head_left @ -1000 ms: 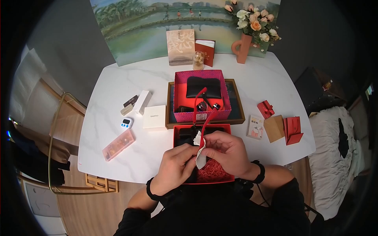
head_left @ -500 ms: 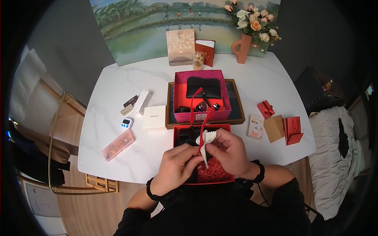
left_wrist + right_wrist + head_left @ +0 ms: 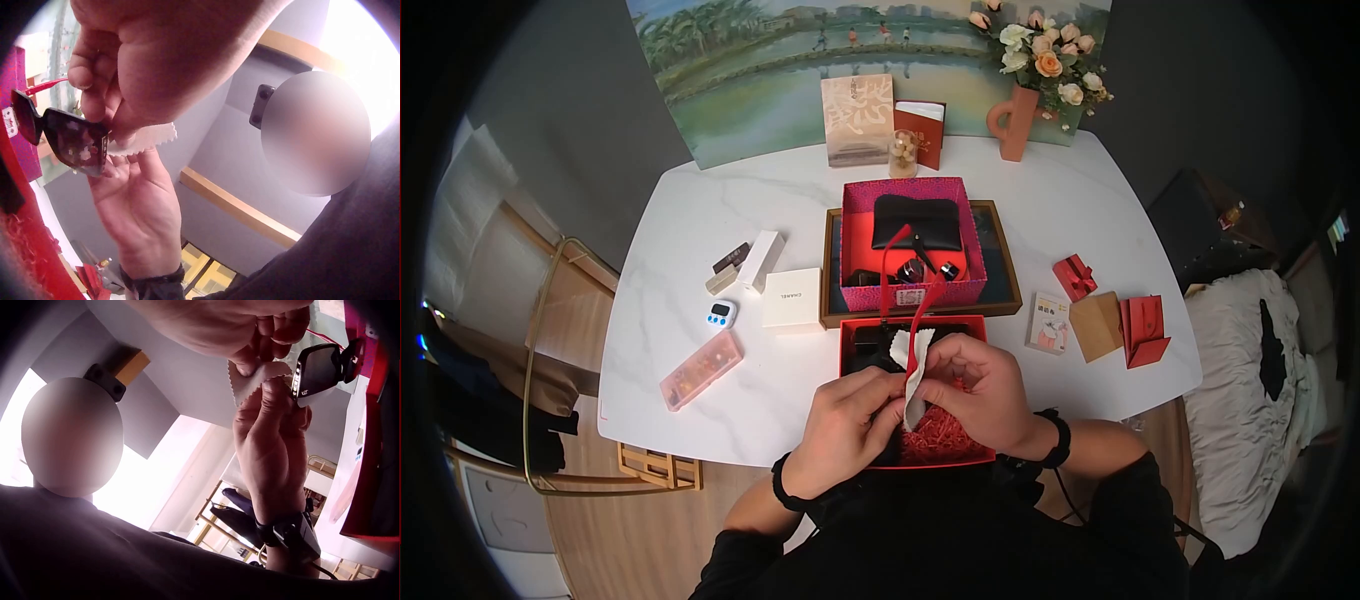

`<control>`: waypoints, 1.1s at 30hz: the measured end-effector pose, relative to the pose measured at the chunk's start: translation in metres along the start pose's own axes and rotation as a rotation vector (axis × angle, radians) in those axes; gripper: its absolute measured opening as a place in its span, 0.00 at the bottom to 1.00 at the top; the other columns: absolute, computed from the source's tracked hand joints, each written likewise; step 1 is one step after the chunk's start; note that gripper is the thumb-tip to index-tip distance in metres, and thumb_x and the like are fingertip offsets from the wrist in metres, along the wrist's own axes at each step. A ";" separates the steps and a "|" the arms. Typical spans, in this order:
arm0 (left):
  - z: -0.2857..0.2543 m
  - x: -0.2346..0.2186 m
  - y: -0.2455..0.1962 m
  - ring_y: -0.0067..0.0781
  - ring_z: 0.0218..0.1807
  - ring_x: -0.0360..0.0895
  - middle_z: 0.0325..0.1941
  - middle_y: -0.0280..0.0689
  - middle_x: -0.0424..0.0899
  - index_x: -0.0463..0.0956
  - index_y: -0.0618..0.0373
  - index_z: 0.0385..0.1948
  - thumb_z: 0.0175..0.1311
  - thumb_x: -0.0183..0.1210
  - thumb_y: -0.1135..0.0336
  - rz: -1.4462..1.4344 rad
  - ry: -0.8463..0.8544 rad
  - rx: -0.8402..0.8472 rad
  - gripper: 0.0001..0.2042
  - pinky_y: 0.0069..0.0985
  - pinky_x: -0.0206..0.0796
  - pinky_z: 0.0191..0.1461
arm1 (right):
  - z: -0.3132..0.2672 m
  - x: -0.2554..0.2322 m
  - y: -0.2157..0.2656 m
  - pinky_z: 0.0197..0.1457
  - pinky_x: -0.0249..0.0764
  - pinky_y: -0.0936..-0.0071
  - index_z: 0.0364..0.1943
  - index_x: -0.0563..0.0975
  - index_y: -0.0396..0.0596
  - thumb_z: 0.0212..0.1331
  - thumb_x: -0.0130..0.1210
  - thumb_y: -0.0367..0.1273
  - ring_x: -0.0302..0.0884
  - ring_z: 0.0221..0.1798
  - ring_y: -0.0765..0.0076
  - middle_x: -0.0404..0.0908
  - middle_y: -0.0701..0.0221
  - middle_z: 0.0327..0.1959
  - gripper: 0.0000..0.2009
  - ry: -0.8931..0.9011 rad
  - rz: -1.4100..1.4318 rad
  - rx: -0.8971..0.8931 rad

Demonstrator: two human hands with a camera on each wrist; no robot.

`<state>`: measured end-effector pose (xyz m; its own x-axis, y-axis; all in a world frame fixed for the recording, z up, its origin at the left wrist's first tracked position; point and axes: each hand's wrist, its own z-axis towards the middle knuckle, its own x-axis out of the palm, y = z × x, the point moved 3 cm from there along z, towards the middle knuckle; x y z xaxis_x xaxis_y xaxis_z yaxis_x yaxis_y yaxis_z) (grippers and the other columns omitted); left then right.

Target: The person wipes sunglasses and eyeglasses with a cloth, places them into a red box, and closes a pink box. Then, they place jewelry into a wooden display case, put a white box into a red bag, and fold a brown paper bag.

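Between both hands, over an open red box (image 3: 912,463), are sunglasses (image 3: 72,140) with dark lenses and red temple arms. My left hand (image 3: 845,420) pinches them near the corner of the frame by the hinge. My right hand (image 3: 980,390) holds a pale cleaning cloth (image 3: 915,408) with zigzag edges, folded against a red arm. In the right wrist view the cloth (image 3: 253,381) lies between the fingers of both hands, right beside the lens corner. Red shredded paper (image 3: 940,435) fills part of the box below.
Behind the red box, a pink patterned box (image 3: 860,298) holding a black pouch (image 3: 917,222) stands on a framed tray (image 3: 1005,262). White boxes (image 3: 793,297), a timer (image 3: 720,313) and a pink case (image 3: 701,370) lie left. To the right are a small card box (image 3: 1049,322) and red wallets (image 3: 1143,332).
The cloth has been turned and shifted about along the red arm by my right fingers, flaring up and then folding down again. My left hand stays nearly still with the sunglasses.
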<state>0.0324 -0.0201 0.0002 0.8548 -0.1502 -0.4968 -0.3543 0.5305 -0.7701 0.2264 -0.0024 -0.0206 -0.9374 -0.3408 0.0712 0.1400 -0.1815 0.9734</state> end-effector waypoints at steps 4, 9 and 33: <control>-0.001 0.000 -0.002 0.48 0.33 0.84 0.35 0.45 0.84 0.85 0.65 0.49 0.62 0.67 0.81 0.042 -0.017 0.052 0.13 0.37 0.76 0.36 | 0.000 0.000 -0.001 0.38 0.75 0.81 0.48 0.83 0.39 0.70 0.68 0.23 0.79 0.35 0.86 0.83 0.75 0.40 0.07 -0.004 -0.072 -0.043; -0.003 0.000 -0.002 0.51 0.34 0.84 0.36 0.46 0.85 0.85 0.65 0.48 0.61 0.67 0.80 0.093 0.001 0.062 0.13 0.39 0.77 0.37 | 0.000 0.002 0.002 0.38 0.72 0.79 0.47 0.85 0.39 0.68 0.69 0.23 0.76 0.34 0.84 0.80 0.74 0.42 0.07 -0.008 -0.117 -0.068; -0.009 0.001 0.005 0.49 0.35 0.83 0.36 0.44 0.82 0.87 0.63 0.43 0.52 0.69 0.82 0.040 -0.029 -0.008 0.14 0.39 0.75 0.37 | 0.001 0.000 0.006 0.42 0.79 0.79 0.46 0.83 0.36 0.69 0.68 0.22 0.82 0.42 0.83 0.80 0.72 0.42 0.06 0.141 -0.320 0.030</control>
<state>0.0274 -0.0252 -0.0079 0.8505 -0.1049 -0.5155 -0.3914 0.5285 -0.7533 0.2267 -0.0030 -0.0143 -0.8787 -0.3957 -0.2671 -0.1650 -0.2734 0.9476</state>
